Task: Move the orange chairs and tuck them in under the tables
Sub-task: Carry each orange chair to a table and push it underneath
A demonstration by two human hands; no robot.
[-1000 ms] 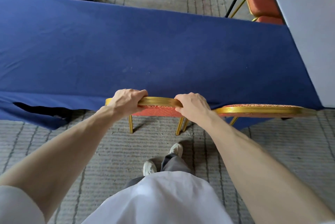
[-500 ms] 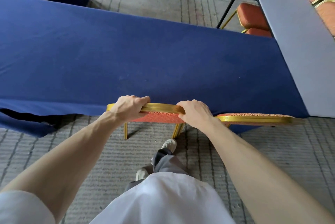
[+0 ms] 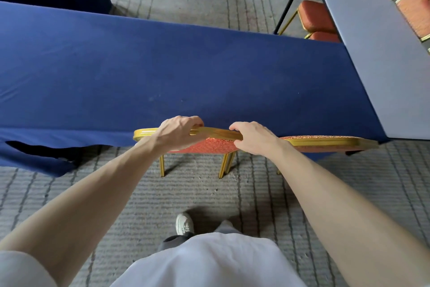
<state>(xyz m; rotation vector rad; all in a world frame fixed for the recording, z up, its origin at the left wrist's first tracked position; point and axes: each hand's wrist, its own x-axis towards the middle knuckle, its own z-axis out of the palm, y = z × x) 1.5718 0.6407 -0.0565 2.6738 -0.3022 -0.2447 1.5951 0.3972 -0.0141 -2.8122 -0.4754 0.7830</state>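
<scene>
Ahead of you the blue-draped bench runs left to right across the carpet, its near edge parallel to the gold top rail of the orange chair you hold. That chair stands directly in front of you, its backrest at the cloth's edge and its seat hidden beneath, so it looks tucked in or nearly so. Any last push goes straight forward, square to the rail. A second chair sits just beside it on your right. Your left grip curls over the rail left of centre and your right grip wraps its right end, both equally near.
</scene>
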